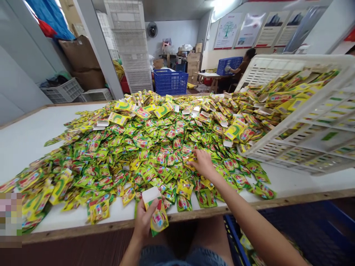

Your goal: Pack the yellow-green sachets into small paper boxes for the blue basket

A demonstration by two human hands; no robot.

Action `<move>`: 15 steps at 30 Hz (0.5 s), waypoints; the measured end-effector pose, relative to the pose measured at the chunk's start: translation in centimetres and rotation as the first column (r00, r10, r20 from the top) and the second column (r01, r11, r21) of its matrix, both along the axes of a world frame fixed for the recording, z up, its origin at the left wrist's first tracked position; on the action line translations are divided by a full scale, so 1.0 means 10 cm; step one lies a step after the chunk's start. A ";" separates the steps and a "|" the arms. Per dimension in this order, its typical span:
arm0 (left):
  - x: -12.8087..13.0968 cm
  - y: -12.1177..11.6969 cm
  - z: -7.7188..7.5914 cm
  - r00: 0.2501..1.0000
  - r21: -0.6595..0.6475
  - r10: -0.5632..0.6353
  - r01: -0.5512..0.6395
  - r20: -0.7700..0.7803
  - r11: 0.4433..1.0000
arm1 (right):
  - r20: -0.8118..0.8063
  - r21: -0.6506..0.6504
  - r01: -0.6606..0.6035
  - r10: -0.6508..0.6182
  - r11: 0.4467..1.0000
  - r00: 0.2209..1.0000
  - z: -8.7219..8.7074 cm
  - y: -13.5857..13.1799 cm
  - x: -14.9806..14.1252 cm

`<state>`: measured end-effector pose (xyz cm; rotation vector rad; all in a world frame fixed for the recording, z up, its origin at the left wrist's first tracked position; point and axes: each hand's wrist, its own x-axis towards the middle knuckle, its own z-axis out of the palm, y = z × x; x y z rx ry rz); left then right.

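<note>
My left hand [144, 218] is wrapped round a small yellow-and-green carton [159, 218] with fruit pictures, held upright near the table's front edge. Its white top flap stands up. Out over the pile, my right hand [204, 162] has its fingers bent around a small yellow sachet [192, 159], which they partly hide. Green and yellow sachets [169, 157] lie heaped all about it. Along the back of the heap are many flat yellow cartons [163, 109], some with their white flaps open.
A white plastic crate [313, 142] lies tipped on the right, with cartons spilling from it. Below the table edge at right is a blue crate [238, 240] with sachets. White crates [134, 48] and another blue crate [170, 82] stand behind; a person [238, 70] sits farther back.
</note>
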<state>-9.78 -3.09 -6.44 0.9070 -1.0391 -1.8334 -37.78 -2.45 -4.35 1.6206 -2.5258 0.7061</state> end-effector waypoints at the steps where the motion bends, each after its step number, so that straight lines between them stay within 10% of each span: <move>1: -0.01 0.00 -0.01 1.000 -0.004 0.009 -0.009 0.005 1.000 | 0.007 0.010 -0.001 0.001 1.000 1.000 0.01 0.00 -0.01; 15: -0.01 -0.02 -0.17 0.995 -0.023 0.024 -0.022 0.097 0.999 | -0.086 0.215 -0.434 0.460 0.875 0.884 0.43 -1.04 0.76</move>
